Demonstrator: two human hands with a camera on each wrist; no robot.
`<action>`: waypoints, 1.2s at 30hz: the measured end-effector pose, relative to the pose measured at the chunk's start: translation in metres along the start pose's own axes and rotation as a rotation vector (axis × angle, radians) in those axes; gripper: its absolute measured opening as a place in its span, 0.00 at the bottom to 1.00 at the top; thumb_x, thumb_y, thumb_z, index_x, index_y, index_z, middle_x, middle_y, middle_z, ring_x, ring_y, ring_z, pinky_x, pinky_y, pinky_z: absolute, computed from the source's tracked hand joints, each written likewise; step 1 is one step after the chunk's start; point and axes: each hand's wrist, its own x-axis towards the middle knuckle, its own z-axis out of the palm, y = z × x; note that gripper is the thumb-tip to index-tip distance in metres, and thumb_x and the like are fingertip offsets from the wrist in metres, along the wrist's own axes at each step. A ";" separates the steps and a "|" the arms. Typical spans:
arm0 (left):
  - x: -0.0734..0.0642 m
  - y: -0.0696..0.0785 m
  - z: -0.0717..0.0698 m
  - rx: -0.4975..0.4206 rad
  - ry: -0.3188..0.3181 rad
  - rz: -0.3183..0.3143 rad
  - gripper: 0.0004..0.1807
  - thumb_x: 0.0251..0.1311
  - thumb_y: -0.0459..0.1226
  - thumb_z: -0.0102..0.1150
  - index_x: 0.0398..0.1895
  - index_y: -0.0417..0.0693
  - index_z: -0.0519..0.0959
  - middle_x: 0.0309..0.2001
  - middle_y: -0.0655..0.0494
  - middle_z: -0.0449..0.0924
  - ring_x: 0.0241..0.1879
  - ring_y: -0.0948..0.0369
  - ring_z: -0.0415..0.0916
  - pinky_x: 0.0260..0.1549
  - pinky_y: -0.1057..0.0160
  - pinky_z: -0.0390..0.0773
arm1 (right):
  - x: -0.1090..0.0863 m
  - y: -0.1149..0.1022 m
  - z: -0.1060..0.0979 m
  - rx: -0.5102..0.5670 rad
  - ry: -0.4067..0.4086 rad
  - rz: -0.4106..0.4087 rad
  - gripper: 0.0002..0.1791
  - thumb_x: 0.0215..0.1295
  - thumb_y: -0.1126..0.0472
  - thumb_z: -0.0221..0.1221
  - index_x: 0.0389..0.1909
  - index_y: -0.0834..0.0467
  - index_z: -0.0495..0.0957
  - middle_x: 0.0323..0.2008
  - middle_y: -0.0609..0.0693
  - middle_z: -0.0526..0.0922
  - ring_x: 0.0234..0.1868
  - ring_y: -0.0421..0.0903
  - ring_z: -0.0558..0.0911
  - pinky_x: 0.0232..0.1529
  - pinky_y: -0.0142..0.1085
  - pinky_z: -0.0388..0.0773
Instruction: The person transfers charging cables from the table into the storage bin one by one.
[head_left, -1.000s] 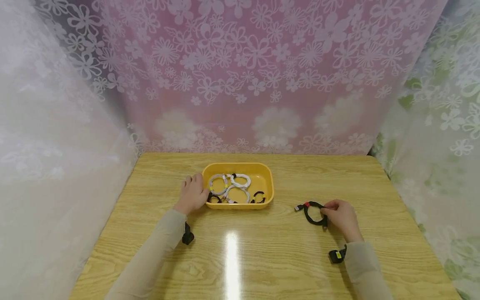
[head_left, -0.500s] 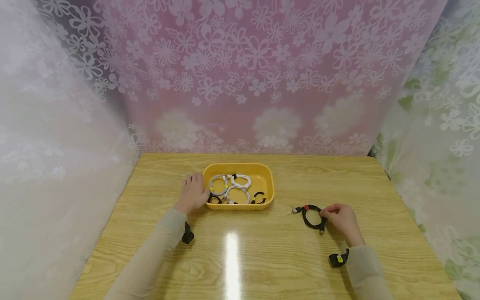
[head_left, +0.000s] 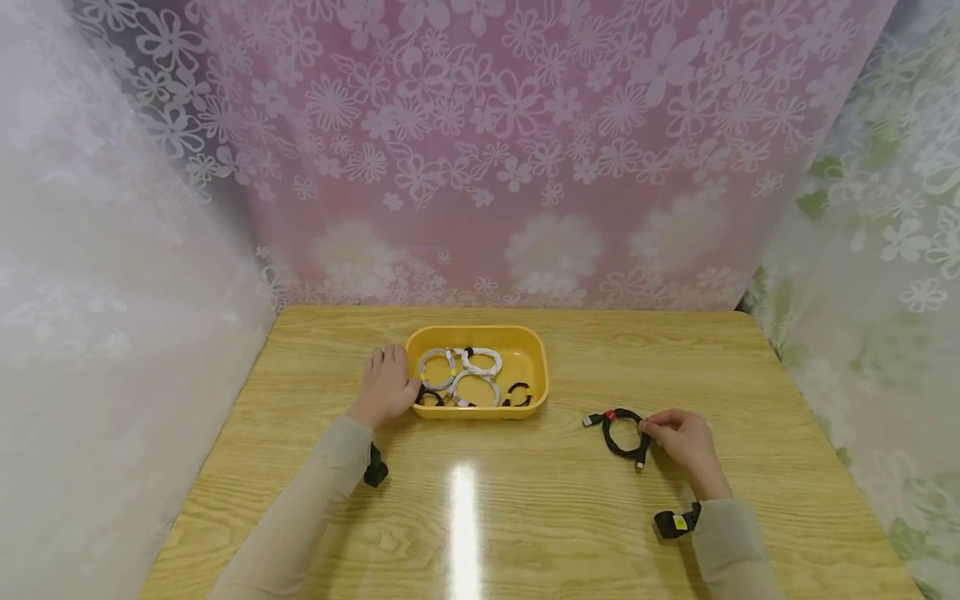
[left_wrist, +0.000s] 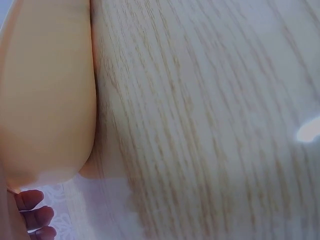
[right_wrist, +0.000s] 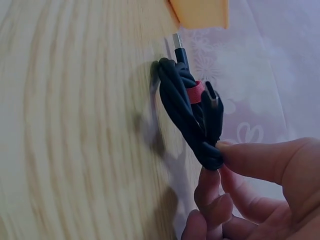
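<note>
In the head view, my left hand (head_left: 386,388) holds the left end of a yellow plastic tray (head_left: 537,377). Its thumb lies at the rim near the front corner, and its fingers are along the outside. The left wrist view shows the tray wall (left_wrist: 47,95) close up, with three fingertips (left_wrist: 39,217) past its end. To the right, my right hand (head_left: 686,443) pinches a coiled black USB cable (head_left: 613,444) between thumb and fingers, above the table. A red strap (right_wrist: 195,92) binds the coil. Both metal plugs show in the right wrist view.
Inside the tray lie coiled white cables (head_left: 480,361), a grey coil (head_left: 437,369) with yellow ties, and small black coils (head_left: 517,394). The wooden table (head_left: 525,517) has a bright light reflection. A pink floral curtain (head_left: 480,167) hangs behind it.
The black cable has shifted slightly left and down in the right hand, its lower plug swinging left. The left hand and tray stay almost in place.
</note>
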 end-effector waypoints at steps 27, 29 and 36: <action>-0.002 0.000 0.000 -0.006 -0.006 -0.019 0.10 0.66 0.40 0.44 0.40 0.42 0.62 0.42 0.44 0.61 0.41 0.47 0.55 0.42 0.51 0.54 | -0.001 -0.040 0.006 0.161 -0.017 -0.028 0.20 0.69 0.55 0.61 0.50 0.68 0.78 0.42 0.53 0.83 0.43 0.50 0.78 0.37 0.40 0.79; -0.001 0.001 0.000 -0.006 -0.012 -0.023 0.10 0.66 0.40 0.44 0.41 0.42 0.62 0.42 0.44 0.62 0.41 0.46 0.55 0.43 0.51 0.54 | 0.000 -0.045 0.006 0.167 -0.021 -0.033 0.20 0.69 0.54 0.60 0.51 0.68 0.78 0.43 0.53 0.82 0.44 0.51 0.78 0.39 0.40 0.78; -0.001 0.002 -0.003 -0.010 -0.006 -0.018 0.11 0.66 0.40 0.44 0.42 0.40 0.63 0.43 0.43 0.62 0.41 0.46 0.55 0.42 0.50 0.54 | 0.002 -0.058 0.008 0.178 -0.007 -0.036 0.21 0.69 0.53 0.61 0.51 0.67 0.79 0.46 0.54 0.82 0.45 0.48 0.77 0.40 0.41 0.78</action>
